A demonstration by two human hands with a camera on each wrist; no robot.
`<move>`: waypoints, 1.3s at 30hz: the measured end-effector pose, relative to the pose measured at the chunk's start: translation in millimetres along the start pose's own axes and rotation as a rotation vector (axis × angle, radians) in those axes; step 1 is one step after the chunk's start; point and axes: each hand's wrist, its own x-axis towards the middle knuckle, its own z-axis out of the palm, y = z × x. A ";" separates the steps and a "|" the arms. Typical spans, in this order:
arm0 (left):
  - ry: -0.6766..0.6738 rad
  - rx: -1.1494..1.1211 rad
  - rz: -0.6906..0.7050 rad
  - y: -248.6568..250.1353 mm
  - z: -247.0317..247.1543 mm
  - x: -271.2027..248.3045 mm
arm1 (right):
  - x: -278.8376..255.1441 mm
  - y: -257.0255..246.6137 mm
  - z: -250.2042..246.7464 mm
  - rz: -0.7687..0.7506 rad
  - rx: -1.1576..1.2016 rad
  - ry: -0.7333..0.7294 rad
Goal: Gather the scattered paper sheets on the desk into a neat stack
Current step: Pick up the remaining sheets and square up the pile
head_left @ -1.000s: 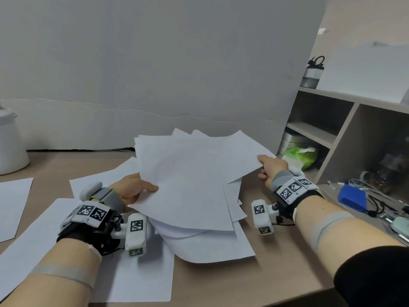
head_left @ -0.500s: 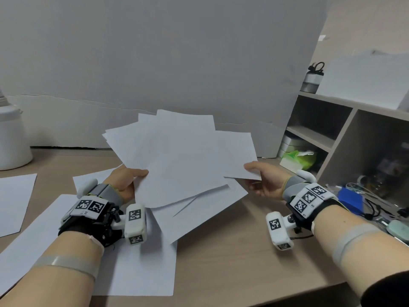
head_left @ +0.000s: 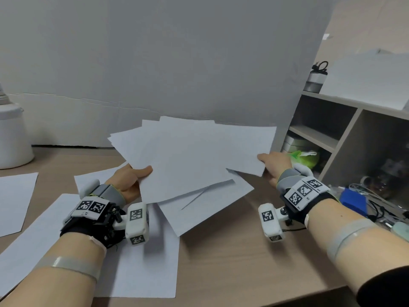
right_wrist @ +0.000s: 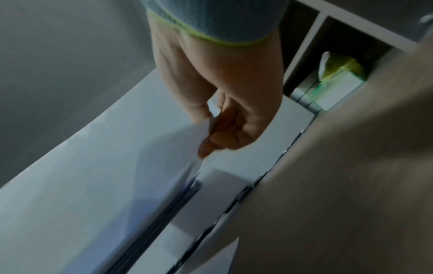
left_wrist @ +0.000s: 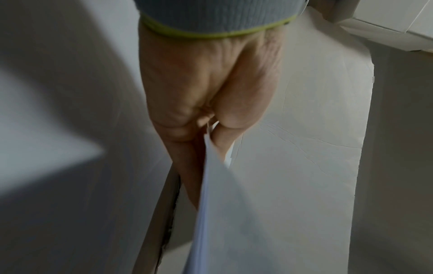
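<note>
Change since earlier: the held bundle of sheets (head_left: 194, 160) has come up off the surface and now hangs tilted between both hands; a second ago its lower sheets sagged onto the desk. The hands have drawn a little further apart and the right one has lifted.
Held bundle: fanned and uneven, corners sticking out at the top left and at the lower right, where two or three sheets droop below the rest toward the surface. It is in the air above the middle of the surface, in front of the grey back panel (head_left: 155, 63).
Left hand (head_left: 129, 181): pinches the bundle's left edge, thumb on top and fingers under; the left wrist view shows the paper edge wedged between thumb and fingers (left_wrist: 187, 166).
Right hand (head_left: 273, 166): pinches the right corner of the top sheets, fingers curled beneath, as the right wrist view confirms.
Loose sheets: one large sheet (head_left: 141, 269) lies flat under the left wrist, another (head_left: 15, 200) lies near the left edge, and a third (head_left: 99, 177) peeks out behind the left hand. None of them are gathered yet.
Step in hand: squaring the lifted bundle, judged partway through the task.
Next move calls for: loosening both grips enough for the sheets to slide, then tapping an edge on the surface so that the corners line up, without letting the drooping sheets slip free.
Surroundings: a white container (head_left: 11, 134) stands at the far left and a shelf unit (head_left: 345, 138) at the right.
</note>
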 end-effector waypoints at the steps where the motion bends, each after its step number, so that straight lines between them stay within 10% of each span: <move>1: 0.001 -0.010 0.000 -0.7 0.4 0.0 | -1.4 5.0 3.2 0.016 0.032 -0.072; 16: 0.051 0.053 -0.036 -6.9 1.5 -3.6 | -52.2 22.6 44.5 0.112 -0.279 -0.701; 25: 0.001 0.222 -0.004 -7.5 7.7 -10.4 | -9.1 27.0 22.3 0.119 -0.372 -0.310; 39: -0.018 0.255 -0.130 -21.7 16.4 -3.5 | 50.8 1.7 100.7 0.228 -0.564 -0.377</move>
